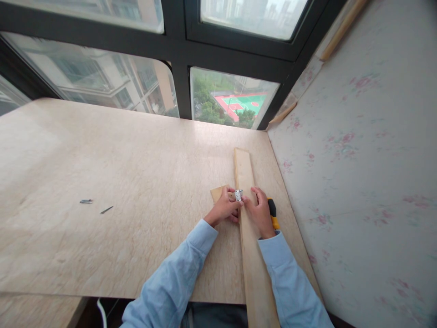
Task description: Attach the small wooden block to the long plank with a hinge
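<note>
A small silver metal hinge [238, 195] is pinched in my left hand [226, 205], at the left edge of a long, pale wooden board [243, 166]. The thumb lies against the hinge's lower part, while the lower fingers curl beside the board. My right hand [260, 210] rests over the board, its thumb tip close to or touching the hinge and its bent forefinger apart from the thumb. Part of a yellow and black tool handle [272, 214] shows beyond that hand; the rest is hidden. A flat, light-brown piece [217, 193] lies partly under my left hand.
On the left of the marbled tabletop [153, 173] lie a small dark and silver item [86, 201] and a thin dark blade-like strip [107, 210]. A flowered wall [348, 164] borders the right side; dark-framed windows stand behind. The board overhangs the front edge.
</note>
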The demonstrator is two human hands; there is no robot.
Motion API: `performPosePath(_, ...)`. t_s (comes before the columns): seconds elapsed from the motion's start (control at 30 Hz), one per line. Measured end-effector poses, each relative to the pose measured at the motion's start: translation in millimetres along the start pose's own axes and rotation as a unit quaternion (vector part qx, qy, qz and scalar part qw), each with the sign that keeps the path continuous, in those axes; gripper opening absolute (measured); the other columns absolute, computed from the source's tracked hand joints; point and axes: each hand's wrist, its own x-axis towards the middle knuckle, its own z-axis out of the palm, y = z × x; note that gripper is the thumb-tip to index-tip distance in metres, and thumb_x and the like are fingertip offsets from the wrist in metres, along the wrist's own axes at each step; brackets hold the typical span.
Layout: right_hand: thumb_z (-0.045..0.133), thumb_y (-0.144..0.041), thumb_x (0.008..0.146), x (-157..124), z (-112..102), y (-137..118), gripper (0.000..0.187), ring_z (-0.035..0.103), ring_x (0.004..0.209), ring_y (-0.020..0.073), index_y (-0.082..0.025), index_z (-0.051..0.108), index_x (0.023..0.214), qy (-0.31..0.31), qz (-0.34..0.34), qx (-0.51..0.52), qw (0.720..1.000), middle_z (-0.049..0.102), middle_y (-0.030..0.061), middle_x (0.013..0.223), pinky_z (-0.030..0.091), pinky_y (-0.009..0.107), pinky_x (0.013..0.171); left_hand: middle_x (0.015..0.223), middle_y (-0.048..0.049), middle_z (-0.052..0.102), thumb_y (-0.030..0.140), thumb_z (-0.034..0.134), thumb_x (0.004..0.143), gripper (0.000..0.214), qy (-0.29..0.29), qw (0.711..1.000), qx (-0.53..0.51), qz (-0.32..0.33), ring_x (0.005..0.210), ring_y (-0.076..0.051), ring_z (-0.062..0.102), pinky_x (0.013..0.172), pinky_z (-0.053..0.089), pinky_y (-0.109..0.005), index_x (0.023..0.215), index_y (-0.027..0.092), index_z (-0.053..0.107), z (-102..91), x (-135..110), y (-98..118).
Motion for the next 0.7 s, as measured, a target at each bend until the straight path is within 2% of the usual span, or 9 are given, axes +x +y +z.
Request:
performPosePath(0.27,0.061,-0.046,0.08,-0.1,-1.3,-1.5,0.05,0.047,0.127,0.027,-0.014,0.059,0.118,-0.005,0.01,0.003,1.0,0.055,0.0166,0.131,0.033,0.046,0.111,0.073,0.0055,0.053,0.025,0.071,0.075,0.052,-0.009,1.0,-0.013,-0.004,0.042,-0.007,0.051,0.043,0.052,-0.027,0.109,0.024,0.031,-0.9,0.5,0.8)
performPosePath(0.5,0.061,-0.046,0.08,0.3,1.3,2.8,0.048,0.047,0.126,0.0277,-0.013,0.06,0.115,0.003,-0.017,-0.016,1.0,0.055,0.018,0.13,0.034,0.047,0.11,0.07,0.0045,0.052,0.032,0.071,0.076,0.041,-0.048,0.999,0.011,0.004,0.047,-0.009,0.053,0.044,0.052,-0.025,0.1,0.021,0.039,-2.3,-0.4,1.3)
performPosePath(0.7,0.059,-0.045,0.081,0.7,2.7,7.8,0.047,0.048,0.125,0.0278,-0.013,0.06,0.115,0.004,-0.031,-0.025,0.999,0.056,0.0184,0.129,0.034,0.048,0.11,0.072,0.0048,0.05,0.046,0.069,0.077,0.044,0.013,0.999,0.041,0.002,0.043,-0.008,0.051,0.04,0.05,-0.025,0.099,0.022,0.04,3.9,1.9,0.5)
